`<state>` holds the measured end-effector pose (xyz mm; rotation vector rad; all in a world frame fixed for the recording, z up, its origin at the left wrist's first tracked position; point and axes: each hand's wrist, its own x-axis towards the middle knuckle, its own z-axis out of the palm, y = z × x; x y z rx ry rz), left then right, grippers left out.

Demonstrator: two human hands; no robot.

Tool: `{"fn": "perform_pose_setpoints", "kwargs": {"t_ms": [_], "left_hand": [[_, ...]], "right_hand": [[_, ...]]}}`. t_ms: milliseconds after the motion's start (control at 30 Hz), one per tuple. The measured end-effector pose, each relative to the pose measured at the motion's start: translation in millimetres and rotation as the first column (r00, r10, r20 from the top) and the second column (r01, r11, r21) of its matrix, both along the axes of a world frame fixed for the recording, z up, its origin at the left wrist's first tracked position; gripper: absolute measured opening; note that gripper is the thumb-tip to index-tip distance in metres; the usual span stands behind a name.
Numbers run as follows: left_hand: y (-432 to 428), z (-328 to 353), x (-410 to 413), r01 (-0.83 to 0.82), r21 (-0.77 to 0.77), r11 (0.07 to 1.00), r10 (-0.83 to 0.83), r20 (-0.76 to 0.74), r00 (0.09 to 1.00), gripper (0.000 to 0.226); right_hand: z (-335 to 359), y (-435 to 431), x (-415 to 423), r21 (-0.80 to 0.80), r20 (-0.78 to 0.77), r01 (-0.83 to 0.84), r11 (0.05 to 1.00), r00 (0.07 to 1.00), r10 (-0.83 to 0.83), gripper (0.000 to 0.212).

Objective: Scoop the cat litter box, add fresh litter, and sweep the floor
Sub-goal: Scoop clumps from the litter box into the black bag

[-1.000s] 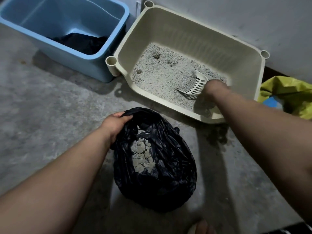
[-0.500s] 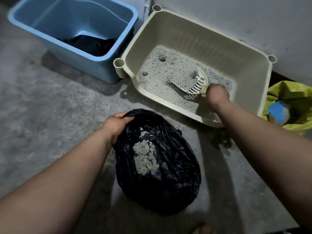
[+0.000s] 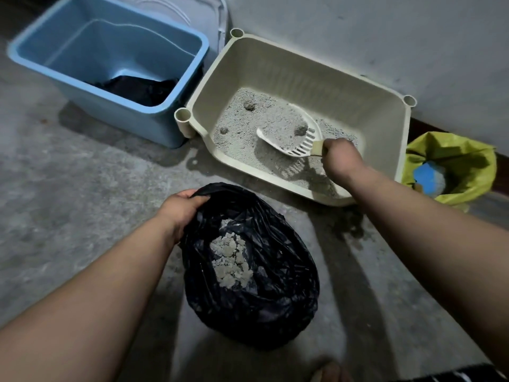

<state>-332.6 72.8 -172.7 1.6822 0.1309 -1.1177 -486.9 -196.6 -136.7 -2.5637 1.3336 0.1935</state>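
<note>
Your right hand is clamped in a fist around the beige handle of the scoop, down inside the litter box. The slotted white bowl sticks out to the left of that fist. It's loaded with grey litter plus one darker clump sitting right by the slots, and its shadow falls on the litter bed just under it. Past the scoop's tip, further left of your grip, two more lumps sit in the litter.

Your left hand has its fingers curled over the rim of the black bag and is gripping the plastic. The bag sits on the concrete floor just right of and below that hand. Its mouth is open, and there's a pile of pale scooped clumps inside. It sits near the front wall of the box, between your two arms.

Well up and left of your left hand is a blue bin with something dark bunched in the bottom, just beside the box's corner post. Right of your scoop hand, past the box's side wall, is a yellow bag with something blue in it.
</note>
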Motion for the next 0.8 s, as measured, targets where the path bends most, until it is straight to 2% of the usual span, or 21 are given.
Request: {"fn": "perform_pose_setpoints", "kwargs": {"t_ms": [500, 700, 800], "left_hand": [[4, 8, 0, 0.0, 0.012, 1.0, 0.0, 0.017, 1.0, 0.011], [2, 14, -2, -0.013, 0.014, 1.0, 0.013, 0.024, 1.0, 0.012], [2, 16, -1, -0.028, 0.012, 1.0, 0.028, 0.026, 0.999, 0.013]], "right_hand": [[8, 9, -2, -0.006, -0.066, -0.089, 0.996, 0.994, 0.088, 0.018], [12, 20, -2, 0.008, 0.049, -0.187, 0.982, 0.981, 0.187, 0.012], [11, 25, -3, 0.036, 0.05, -0.207, 0.978, 0.977, 0.205, 0.015]]}}
